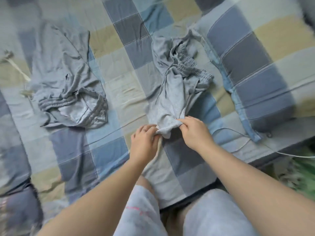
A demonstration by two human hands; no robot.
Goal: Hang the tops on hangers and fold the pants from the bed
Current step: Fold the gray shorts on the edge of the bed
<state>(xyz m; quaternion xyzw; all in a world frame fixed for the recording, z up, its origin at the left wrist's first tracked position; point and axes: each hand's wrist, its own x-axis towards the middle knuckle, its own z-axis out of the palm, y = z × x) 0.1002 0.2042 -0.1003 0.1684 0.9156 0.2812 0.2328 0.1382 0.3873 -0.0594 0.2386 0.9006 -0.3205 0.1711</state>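
Note:
Light grey sweatpants (173, 86) with an elastic waistband and a drawstring lie crumpled on the checked bedsheet (119, 68), waistband at the far end. My left hand (144, 140) pinches the near hem of a leg from the left. My right hand (194, 130) pinches the same hem from the right. A second pair of grey pants (68, 79) with a striped waistband lies spread out to the left, untouched.
A checked pillow (255, 70) lies at the right of the bed. A thin white cable (245, 143) runs over the bed's right edge. A cream cord (18, 70) lies at the far left. Dark cloth (18, 205) sits at the lower left.

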